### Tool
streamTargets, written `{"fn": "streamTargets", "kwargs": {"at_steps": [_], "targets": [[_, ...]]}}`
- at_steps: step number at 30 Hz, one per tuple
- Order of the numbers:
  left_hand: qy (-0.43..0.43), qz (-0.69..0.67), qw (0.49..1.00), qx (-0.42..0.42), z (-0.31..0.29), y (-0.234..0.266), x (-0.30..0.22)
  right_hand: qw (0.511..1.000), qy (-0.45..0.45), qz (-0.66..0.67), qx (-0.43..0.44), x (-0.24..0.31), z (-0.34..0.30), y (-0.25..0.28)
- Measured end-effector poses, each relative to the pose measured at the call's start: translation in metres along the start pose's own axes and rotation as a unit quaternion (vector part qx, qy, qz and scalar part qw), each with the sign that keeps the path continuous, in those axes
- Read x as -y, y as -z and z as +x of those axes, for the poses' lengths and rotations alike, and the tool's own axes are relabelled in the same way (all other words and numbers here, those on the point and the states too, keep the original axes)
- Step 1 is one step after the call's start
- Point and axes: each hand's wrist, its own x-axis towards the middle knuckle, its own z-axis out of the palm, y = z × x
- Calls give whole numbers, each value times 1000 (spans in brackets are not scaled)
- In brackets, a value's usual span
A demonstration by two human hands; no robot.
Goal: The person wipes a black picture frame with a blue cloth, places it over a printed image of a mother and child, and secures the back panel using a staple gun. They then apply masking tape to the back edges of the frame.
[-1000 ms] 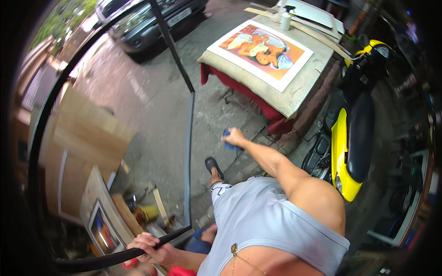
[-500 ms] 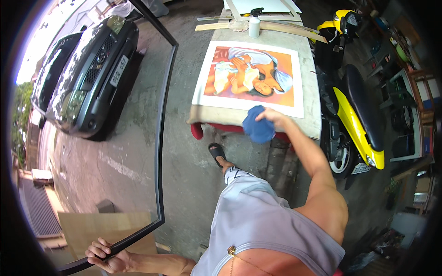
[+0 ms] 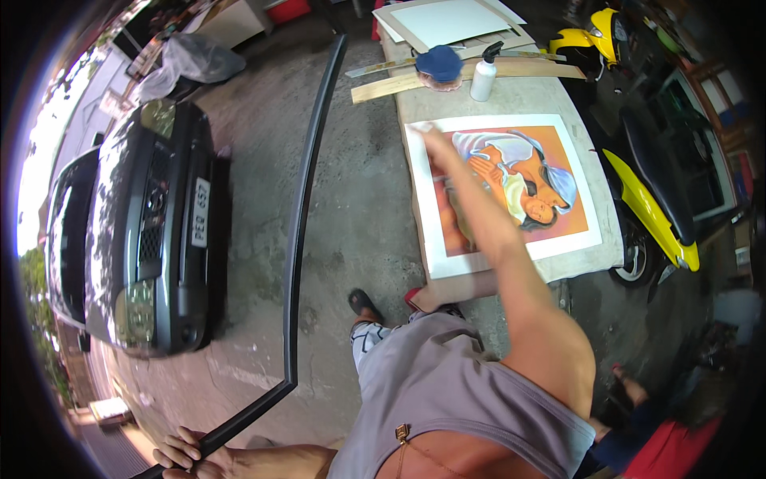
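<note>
My left hand (image 3: 191,457) is wrapped round the lower bar of a black picture frame (image 3: 297,247), held upright at my left side. My right arm reaches over the table, and my right hand (image 3: 428,134) is at the far left corner of a printed painting (image 3: 523,191) with a white border. That hand is smeared by motion, so its fingers and any contact with the paper do not show clearly. A blue cloth (image 3: 439,61) lies at the table's far end, on a brownish pad (image 3: 440,84), beside a white spray bottle (image 3: 483,73) with a black trigger.
Wooden strips (image 3: 387,88) and white boards (image 3: 451,25) lie at the far end of the covered table (image 3: 558,100). A yellow motorbike (image 3: 650,211) stands close on the right, a dark car (image 3: 148,239) on the left. Another person (image 3: 674,443) is at the lower right.
My right hand has let go of the blue cloth, now at the table's far end, and moved to the print's far left corner. My view has shifted; my left hand still grips the frame.
</note>
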Motion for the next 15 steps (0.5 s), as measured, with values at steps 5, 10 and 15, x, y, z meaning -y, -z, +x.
{"fn": "streamTargets", "kwargs": {"at_steps": [5, 10, 15], "targets": [[47, -87, 994, 41, 116, 78, 94, 915, 21, 323, 240, 24, -125, -207], [142, -207, 962, 105, 214, 99, 219, 856, 152, 494, 15, 127, -167, -298], [234, -343, 885, 210, 223, 55, 367, 784, 159, 462, -383, 122, -144, -240]]}}
